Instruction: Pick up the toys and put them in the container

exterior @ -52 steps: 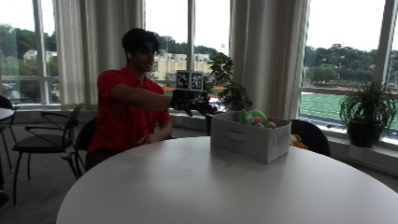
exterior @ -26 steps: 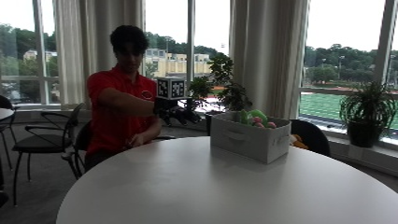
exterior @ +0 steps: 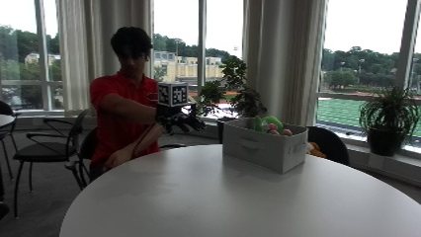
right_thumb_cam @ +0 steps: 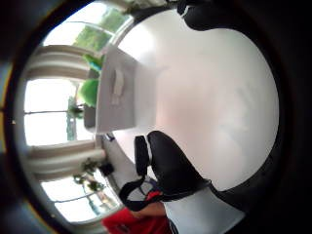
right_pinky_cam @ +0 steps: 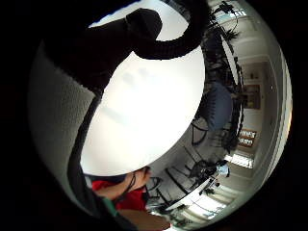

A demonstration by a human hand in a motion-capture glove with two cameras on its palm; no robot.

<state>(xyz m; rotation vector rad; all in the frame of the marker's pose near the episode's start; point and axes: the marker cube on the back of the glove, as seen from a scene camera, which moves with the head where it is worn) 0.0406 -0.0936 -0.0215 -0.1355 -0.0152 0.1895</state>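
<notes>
White and round, the table [exterior: 217, 197] is seen bare across most of its top. A white container [exterior: 264, 146] is set near its far edge — green and pink toys [exterior: 271, 125] are piled inside. The black-gloved right hand [exterior: 179, 120] is held above the table, well apart from the container — fingers relaxed, nothing gripped.

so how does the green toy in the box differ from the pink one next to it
The green plush toy stands taller, rising well above the rim of the white box; the small pink toy barely clears it. The green one looks much bigger than the pink one. Both sit inside the box on the round white table, away from the gloved right hand.
</notes>
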